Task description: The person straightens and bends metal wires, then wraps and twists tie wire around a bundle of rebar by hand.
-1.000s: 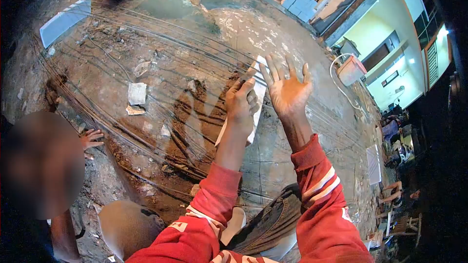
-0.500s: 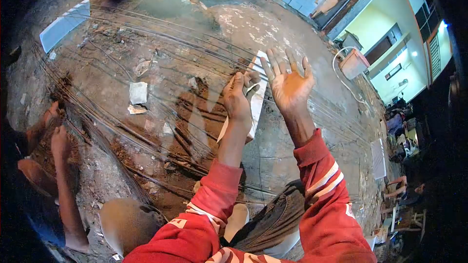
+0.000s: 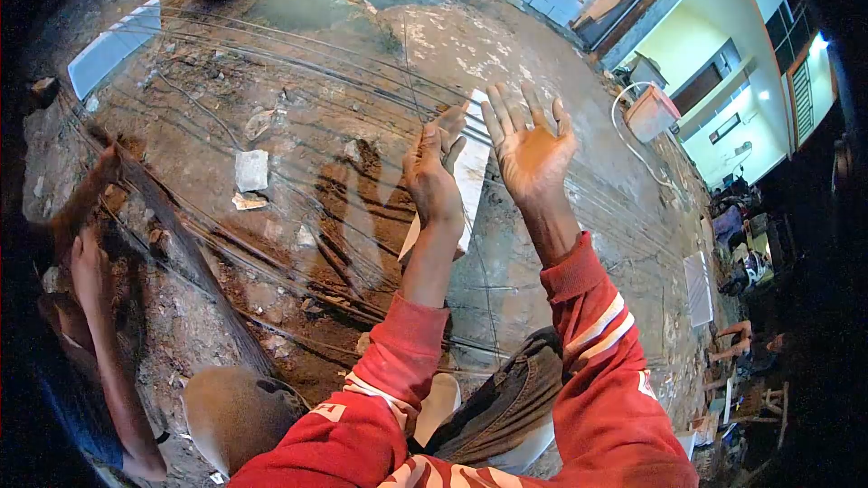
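Observation:
My left hand (image 3: 432,176) is held above the rods with its fingers stretched toward the upper right, thumb uppermost. No object shows in it, though part of its palm is hidden. Beside it my right hand (image 3: 540,152) is spread, palm up, with brownish dirt on the palm. A long white block (image 3: 474,183) lies on the ground below and between both hands, partly covered by the left one. Long thin metal rods (image 3: 334,72) run across the ground and past the block. A thin dark line (image 3: 411,72), perhaps wire or string, passes near my left fingers.
At the left, a co-worker's hand (image 3: 89,271) and forearm reach over a bundle of rods (image 3: 194,253). White blocks lie at upper left (image 3: 116,47) and right (image 3: 699,289). A broken pale block (image 3: 252,172) sits on the dirt. A pinkish bucket (image 3: 651,113) stands near the house.
The fingers of my left hand have straightened from a curl. Both my hands have shifted slightly left. The co-worker's arms have moved, and the rod bundle beside them has shifted.

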`<action>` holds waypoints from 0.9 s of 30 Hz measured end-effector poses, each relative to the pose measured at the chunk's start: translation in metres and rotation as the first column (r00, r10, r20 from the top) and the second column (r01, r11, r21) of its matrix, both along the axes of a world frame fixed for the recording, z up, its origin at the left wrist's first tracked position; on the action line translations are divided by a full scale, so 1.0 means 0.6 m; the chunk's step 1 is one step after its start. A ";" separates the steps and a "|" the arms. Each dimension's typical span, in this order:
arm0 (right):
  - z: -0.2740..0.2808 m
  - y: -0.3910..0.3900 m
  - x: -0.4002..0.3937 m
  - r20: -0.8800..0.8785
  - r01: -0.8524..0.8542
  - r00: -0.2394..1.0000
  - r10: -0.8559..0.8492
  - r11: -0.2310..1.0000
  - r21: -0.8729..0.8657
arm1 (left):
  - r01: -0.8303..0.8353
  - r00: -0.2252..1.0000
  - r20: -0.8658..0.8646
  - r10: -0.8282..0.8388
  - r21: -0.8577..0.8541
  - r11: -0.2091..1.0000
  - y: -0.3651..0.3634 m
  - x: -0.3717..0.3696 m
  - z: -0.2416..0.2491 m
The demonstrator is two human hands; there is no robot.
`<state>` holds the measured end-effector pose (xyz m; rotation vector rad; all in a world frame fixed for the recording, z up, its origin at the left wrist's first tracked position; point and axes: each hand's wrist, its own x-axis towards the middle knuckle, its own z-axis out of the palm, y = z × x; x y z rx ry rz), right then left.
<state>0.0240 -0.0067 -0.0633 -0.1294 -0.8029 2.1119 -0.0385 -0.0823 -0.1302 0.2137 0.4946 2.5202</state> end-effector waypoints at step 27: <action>-0.002 0.007 0.011 0.092 0.016 0.996 -0.018 0.999 0.028 | -0.058 0.994 -0.097 0.055 -0.025 0.998 -0.004 -0.009 0.000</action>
